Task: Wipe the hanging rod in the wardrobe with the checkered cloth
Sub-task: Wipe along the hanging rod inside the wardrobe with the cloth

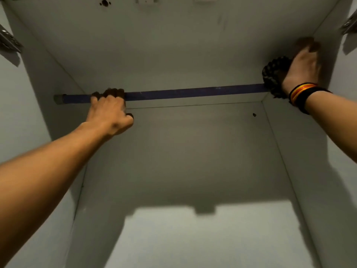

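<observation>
Two hands are up on the blue hanging rod point(193, 92) inside the white wardrobe point(173, 151). The left hand point(110, 111) curls closed around the rod near its left end — the right hand point(301, 68) presses the bunched checkered cloth point(274, 74) against the rod's right end. No writing is legible; a striped wristband point(301, 95) circles the right wrist.
</observation>
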Motion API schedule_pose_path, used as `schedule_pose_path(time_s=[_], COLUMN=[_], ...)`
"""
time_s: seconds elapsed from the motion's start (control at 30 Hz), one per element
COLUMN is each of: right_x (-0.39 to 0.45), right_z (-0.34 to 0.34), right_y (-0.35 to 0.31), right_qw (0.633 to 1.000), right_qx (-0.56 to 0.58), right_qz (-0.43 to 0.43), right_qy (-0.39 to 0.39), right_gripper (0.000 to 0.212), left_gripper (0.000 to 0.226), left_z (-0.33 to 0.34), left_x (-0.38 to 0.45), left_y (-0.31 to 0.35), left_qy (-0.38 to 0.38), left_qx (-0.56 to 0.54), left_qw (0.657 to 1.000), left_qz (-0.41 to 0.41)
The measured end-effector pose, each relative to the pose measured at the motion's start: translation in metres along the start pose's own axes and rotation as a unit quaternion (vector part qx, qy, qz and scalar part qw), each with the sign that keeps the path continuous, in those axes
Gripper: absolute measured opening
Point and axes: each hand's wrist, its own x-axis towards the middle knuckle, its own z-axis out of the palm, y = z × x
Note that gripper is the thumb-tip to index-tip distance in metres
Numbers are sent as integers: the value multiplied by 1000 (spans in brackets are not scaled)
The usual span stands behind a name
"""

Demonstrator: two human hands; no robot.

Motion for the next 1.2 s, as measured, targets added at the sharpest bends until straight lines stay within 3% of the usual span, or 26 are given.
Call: schedule_pose_path(time_s=[0.07, 0.13, 0.2, 0.33, 0.47, 0.57, 0.63, 0.8, 0.9, 0.97, 1.1, 1.2], right_x=[-6, -17, -28, -34, -66, -103, -130, -155, -145, -134, -126, -124], right_z=[6, 11, 8, 5, 36, 63, 78, 87, 70, 66, 62, 61], right_y=[16, 36, 48, 38, -21, -96, -148, -214, -207, -193, -160, -151], right_qw=[996, 987, 983, 977, 974, 951, 945, 939, 920, 918, 924, 910], right_qx=[-32, -68, -66, -126, -75, 28, 70, 107, 93, 72, 57, -23], right_qz=[-77, -149, -169, -153, -205, -307, -318, -312, -338, -339, -279, -271], right_qy=[16, 3, -32, -80, -64, -35, -29, -96, -175, -191, -254, -313], right_gripper=[46, 47, 53, 45, 54, 46, 45, 37, 32, 41, 81, 81], left_gripper=[45, 43, 40, 32, 31, 31, 30, 42, 55, 50, 28, 32], left_z=[9, 15, 21, 22, 20, 19, 17, 17, 20, 19, 6, 1], left_x=[1, 0, -2, -3, -1, 1, 2, -6, -10, -10, -1, 16], left_y=[-3, -5, -5, -4, -7, -9, -8, 8, 31, 46, 68, 75], left_qy=[48, 92, 121, 151, 148, 140, 130, 171, 224, 175, 73, 40], left_qx=[11, 2, -24, -60, -69, -63, -57, -177, -198, -195, -96, -9], left_qw=[999, 996, 992, 987, 987, 988, 990, 968, 954, 962, 991, 997], left_qz=[9, 8, 4, -11, -7, 1, 0, -41, 34, 75, 61, 70])
